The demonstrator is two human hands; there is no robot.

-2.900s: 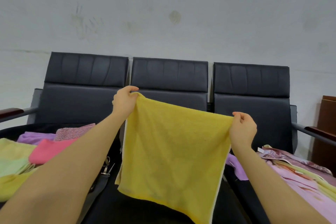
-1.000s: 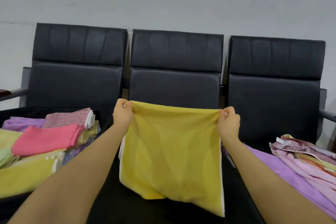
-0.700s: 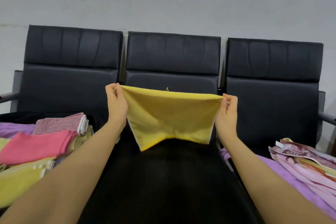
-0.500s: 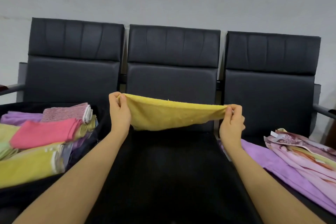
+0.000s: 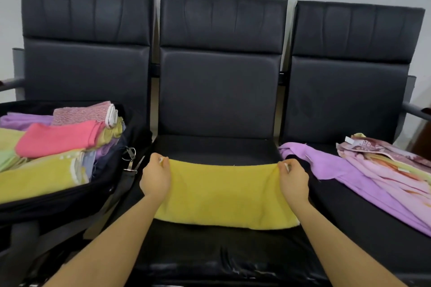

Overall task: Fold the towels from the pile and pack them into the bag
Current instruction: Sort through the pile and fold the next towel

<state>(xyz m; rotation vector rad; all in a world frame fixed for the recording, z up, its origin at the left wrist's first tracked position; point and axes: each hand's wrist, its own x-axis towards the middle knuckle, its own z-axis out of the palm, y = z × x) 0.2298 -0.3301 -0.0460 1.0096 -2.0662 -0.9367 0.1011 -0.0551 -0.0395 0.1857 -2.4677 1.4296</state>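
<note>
A yellow towel [image 5: 224, 196], folded in half, lies flat on the middle black seat [image 5: 210, 251]. My left hand [image 5: 155, 177] pinches its far left corner and my right hand [image 5: 293, 179] pinches its far right corner. On the left seat sits an open black bag [image 5: 70, 196] holding several folded towels: pink [image 5: 58, 138], yellow [image 5: 39, 180], purple and a speckled pink one. The pile of unfolded towels [image 5: 382, 170] lies on the right seat, with a purple towel [image 5: 326, 165] at its near edge.
Three black padded chairs [image 5: 219, 72] stand in a row against a pale wall. The bag's strap with metal clips [image 5: 130, 161] hangs between the left and middle seats. A grey armrest [image 5: 415, 109] sticks out at the far right.
The yellow towel was held up in the air, folded in half, then lowered onto the middle seat. Both hands came down with it, still pinching its corners.
</note>
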